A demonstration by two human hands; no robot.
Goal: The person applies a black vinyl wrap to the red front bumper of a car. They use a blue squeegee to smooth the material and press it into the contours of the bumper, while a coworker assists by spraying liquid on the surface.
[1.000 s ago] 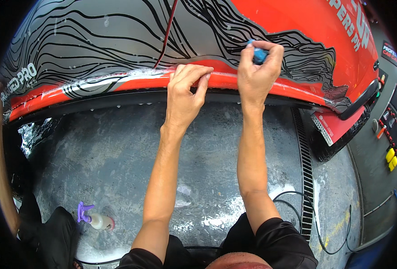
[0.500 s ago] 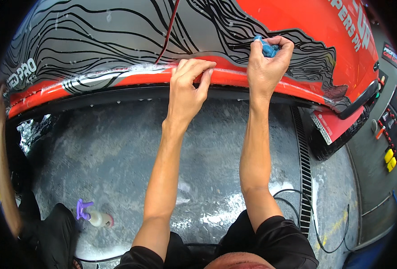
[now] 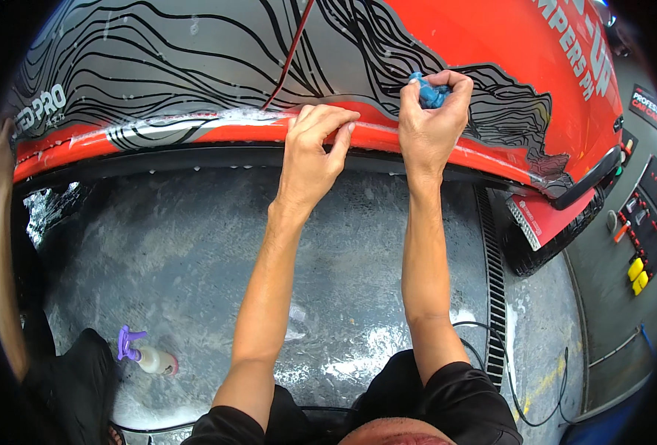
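Observation:
A soft, crumpled lump of blue detailing clay [image 3: 434, 94] is pinched between the thumb and fingers of my right hand [image 3: 430, 137], against the patterned side of a car [image 3: 195, 67]. The panel is grey with black wavy lines and meets red paint. To the left, my left hand [image 3: 311, 159] rests its bent fingers on the wet red sill [image 3: 254, 132]. A gap shows between its thumb and forefinger, with nothing in it. White foam [image 3: 243, 115] lies along the sill, mostly left of that hand.
At the far left, another person's hand [image 3: 2, 152] touches the car. A spray bottle [image 3: 154, 360] with a purple trigger stands on the wet floor. A drain grate [image 3: 494, 297] and a black hose [image 3: 517, 400] lie to the right, near the wheel [image 3: 540, 252]. Tools hang on the wall [image 3: 640, 215].
My right hand has moved slightly down and left over the panel with the blue detailing clay. My left hand stays at the sill. The whole view has shifted a little.

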